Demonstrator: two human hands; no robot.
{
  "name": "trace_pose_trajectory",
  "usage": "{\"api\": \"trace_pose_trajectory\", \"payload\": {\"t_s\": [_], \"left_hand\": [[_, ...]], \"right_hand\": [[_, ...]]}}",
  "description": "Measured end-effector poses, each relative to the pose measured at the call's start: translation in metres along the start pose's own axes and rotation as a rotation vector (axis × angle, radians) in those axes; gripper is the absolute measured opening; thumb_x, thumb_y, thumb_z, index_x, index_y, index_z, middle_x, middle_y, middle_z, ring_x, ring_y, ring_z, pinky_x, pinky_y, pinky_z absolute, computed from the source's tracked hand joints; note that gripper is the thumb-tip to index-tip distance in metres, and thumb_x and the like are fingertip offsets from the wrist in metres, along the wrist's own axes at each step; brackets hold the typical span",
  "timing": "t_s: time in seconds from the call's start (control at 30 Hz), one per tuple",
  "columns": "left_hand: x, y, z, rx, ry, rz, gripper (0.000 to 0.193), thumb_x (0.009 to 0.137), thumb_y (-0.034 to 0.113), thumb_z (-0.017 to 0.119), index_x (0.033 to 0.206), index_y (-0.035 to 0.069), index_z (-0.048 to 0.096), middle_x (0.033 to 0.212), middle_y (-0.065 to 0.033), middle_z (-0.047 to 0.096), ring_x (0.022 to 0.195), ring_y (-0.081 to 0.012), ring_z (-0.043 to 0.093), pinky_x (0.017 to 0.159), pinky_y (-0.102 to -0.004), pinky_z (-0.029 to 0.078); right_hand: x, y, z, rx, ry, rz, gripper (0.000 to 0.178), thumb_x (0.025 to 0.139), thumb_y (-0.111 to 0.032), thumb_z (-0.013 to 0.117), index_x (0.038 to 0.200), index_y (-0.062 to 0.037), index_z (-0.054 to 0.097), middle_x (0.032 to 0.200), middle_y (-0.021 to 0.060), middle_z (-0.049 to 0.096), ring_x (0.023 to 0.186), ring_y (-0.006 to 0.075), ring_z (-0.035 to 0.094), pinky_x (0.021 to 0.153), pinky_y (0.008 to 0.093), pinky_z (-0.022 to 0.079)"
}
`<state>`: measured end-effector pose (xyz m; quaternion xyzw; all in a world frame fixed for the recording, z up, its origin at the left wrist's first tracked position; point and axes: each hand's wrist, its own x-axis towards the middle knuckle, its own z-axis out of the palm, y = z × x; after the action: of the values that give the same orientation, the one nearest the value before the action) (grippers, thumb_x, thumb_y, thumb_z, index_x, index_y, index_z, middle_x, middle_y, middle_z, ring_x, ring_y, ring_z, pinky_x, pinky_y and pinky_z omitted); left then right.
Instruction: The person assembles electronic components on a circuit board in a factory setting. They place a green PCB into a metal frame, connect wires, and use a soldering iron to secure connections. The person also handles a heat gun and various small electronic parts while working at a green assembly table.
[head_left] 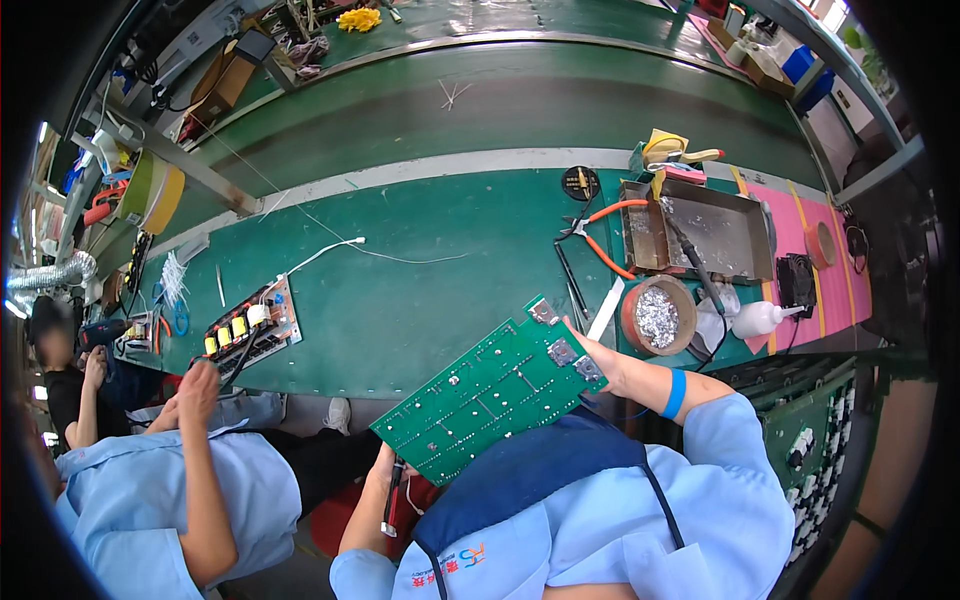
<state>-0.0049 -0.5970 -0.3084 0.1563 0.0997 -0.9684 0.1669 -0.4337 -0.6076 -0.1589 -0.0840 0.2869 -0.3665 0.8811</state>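
Tilted in front of my chest is a large green circuit board point(490, 395), its solder side facing up, with several silvery metal patches at its upper right end. My right hand point(603, 362) grips that end, the fingers mostly hidden beneath. My left hand point(384, 464) holds the lower left corner and is largely covered by the board. Beside it, red and black wires with a white connector point(390, 515) hang down. Closest to my right hand are a white strip point(606, 308) and a round tub point(682, 306) of silvery scraps.
On the green bench lie orange-handled cutters point(606, 238), black tweezers point(571, 280), a metal tray point(735, 235) with a soldering iron point(697, 262) across it, and a white squeeze bottle point(760, 319). At left, a co-worker point(190, 480) sits near an assembled board point(250, 322). Racked boards point(815, 450) stand right.
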Motion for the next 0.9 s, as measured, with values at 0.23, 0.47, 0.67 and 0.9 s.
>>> {"api": "trace_pose_trajectory", "payload": {"t_s": [0.23,0.47,0.67,0.9], "left_hand": [[0.002,-0.030,0.051,0.453,0.468,0.303,0.060,0.077,0.058,0.038,0.107,0.007,0.050,0.097,-0.0100,0.055,0.083,-0.0205,0.054,0.067,-0.0361,0.045],[0.000,-0.050,0.053,0.860,0.851,0.539,0.055,0.083,0.053,0.033,0.100,0.004,0.054,0.086,-0.0088,0.057,0.072,-0.0188,0.054,0.063,-0.0301,0.044],[0.009,-0.055,0.078,0.454,0.277,0.453,0.069,0.084,0.052,0.033,0.126,-0.002,0.026,0.125,-0.0131,0.038,0.112,-0.0237,0.039,0.094,-0.0372,0.031],[0.018,-0.072,0.092,0.809,0.432,0.581,0.049,0.082,0.034,0.052,0.115,-0.001,0.041,0.109,-0.0107,0.052,0.095,-0.0196,0.053,0.081,-0.0328,0.043]], "right_hand": [[-0.010,-0.002,0.007,-0.165,0.056,0.043,0.063,0.084,-0.056,0.023,0.130,-0.0142,0.027,0.129,0.0076,0.035,0.115,0.0209,0.039,0.093,0.0342,0.036],[-0.013,-0.005,0.016,-0.206,0.037,0.043,0.065,0.083,-0.057,0.020,0.131,-0.0127,0.025,0.130,0.0084,0.034,0.116,0.0218,0.038,0.094,0.0352,0.035],[-0.019,-0.001,0.010,-0.235,0.082,0.032,0.066,0.083,-0.057,0.017,0.131,-0.0126,0.023,0.131,0.0086,0.032,0.118,0.0228,0.035,0.096,0.0355,0.033],[-0.022,0.004,0.016,-0.133,0.051,0.004,0.067,0.082,-0.059,0.022,0.130,-0.0126,0.028,0.128,0.0090,0.037,0.114,0.0210,0.040,0.094,0.0344,0.035]]}}
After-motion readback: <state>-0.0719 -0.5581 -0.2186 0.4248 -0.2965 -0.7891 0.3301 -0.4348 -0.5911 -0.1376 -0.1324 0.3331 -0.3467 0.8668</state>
